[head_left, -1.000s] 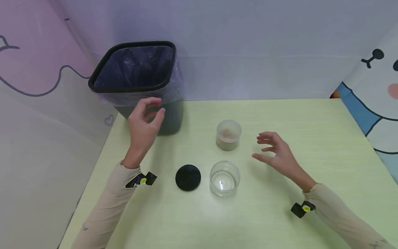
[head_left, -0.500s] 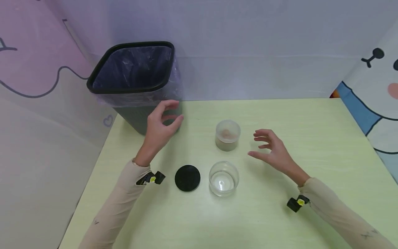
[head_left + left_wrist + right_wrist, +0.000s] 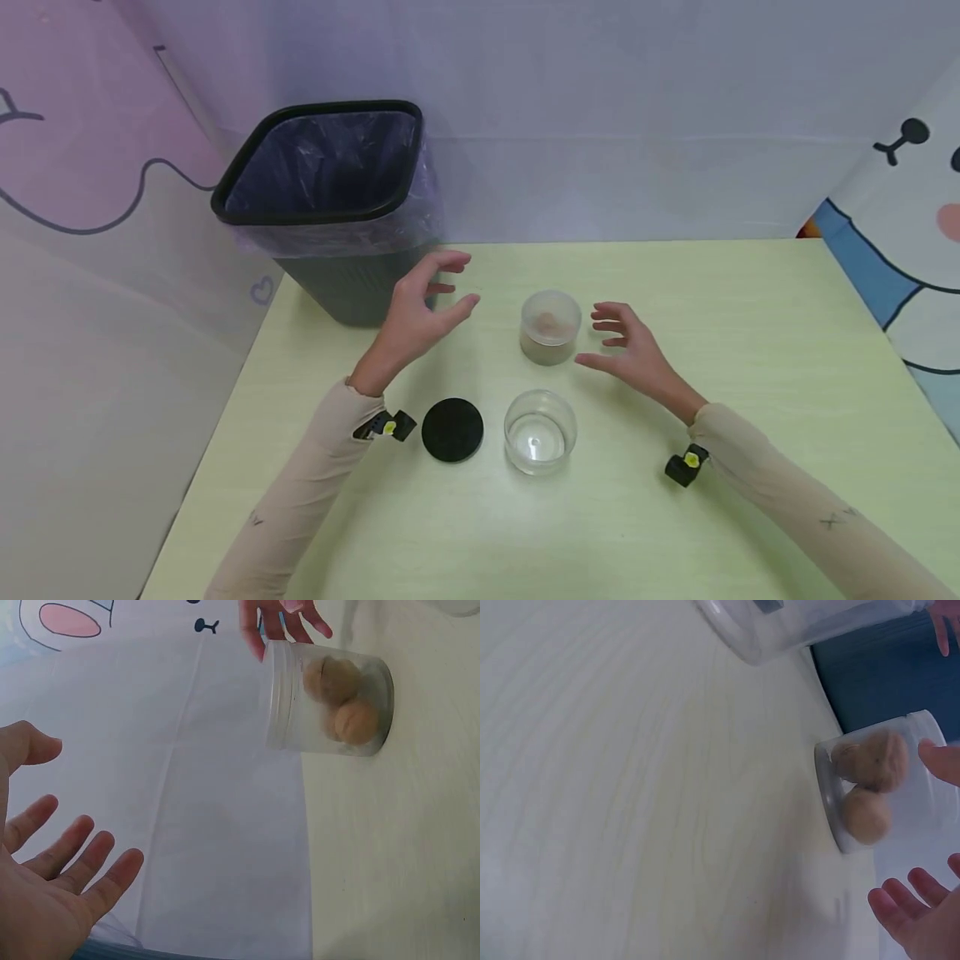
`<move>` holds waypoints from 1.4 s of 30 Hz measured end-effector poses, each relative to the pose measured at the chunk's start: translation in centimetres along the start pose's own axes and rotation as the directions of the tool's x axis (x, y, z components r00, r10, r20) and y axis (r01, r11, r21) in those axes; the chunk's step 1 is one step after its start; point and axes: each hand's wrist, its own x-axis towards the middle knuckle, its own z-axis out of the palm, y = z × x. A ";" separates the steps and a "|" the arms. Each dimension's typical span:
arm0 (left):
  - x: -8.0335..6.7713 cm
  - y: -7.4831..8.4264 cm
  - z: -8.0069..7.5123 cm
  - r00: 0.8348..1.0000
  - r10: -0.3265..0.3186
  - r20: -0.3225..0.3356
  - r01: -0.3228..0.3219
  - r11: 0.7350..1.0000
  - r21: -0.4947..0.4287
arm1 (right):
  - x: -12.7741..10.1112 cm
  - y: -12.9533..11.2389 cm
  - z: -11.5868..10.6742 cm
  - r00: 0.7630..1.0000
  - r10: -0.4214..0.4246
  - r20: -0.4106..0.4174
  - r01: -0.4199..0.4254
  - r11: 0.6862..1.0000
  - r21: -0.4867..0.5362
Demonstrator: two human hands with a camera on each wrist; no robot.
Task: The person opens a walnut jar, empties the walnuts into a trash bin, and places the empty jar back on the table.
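**Both hands closing in on the walnut jar, nothing gripped yet**

Head view: the frosted jar [image 3: 551, 327] stands upright on the green bench [image 3: 750, 333], dead centre of the frame, so its long axis is vertical. The left hand [image 3: 420, 321] sits to its left and the right hand [image 3: 630, 354] to its right, jar between them. Both have fingers spread and loose, each grip holding nothing and clear of the jar. The right one looks nearer, its fingertips just beside the jar wall; the left has a visible gap to cover. Lower down sit a clear empty jar [image 3: 540, 431] and a black lid [image 3: 452, 429] beside it; a lined black bin [image 3: 330, 200] fills the upper left.

Left wrist view: here's what the head camera blurs, two walnuts [image 3: 345, 701] inside the jar [image 3: 326, 697], upper right of the frame. The open palm [image 3: 52, 892] is lower left, well apart from it, and the other hand's fingers [image 3: 281, 622] poke in just past the jar.

Right wrist view: same jar [image 3: 874, 791] at the right edge, walnuts stacked, fingertips [image 3: 919, 915] below it, apart from it as far as I can tell. The clear jar's rim [image 3: 795, 626] shows at the top.
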 end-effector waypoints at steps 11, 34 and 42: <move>0.8 -4.4 2.0 0.995 -0.047 0.083 0.045 0.999 0.018 | 1.9 0.7 2.4 0.995 0.069 0.067 -0.068 0.997 -0.031; 1.5 -5.2 4.9 0.975 -0.039 0.217 0.030 0.999 0.044 | 2.8 -1.2 3.4 0.996 -0.075 0.037 0.078 0.995 -0.058; 1.7 -5.1 5.4 0.970 -0.022 0.243 0.011 0.999 0.048 | 3.5 -0.6 2.4 0.993 -0.112 0.025 0.114 0.988 -0.100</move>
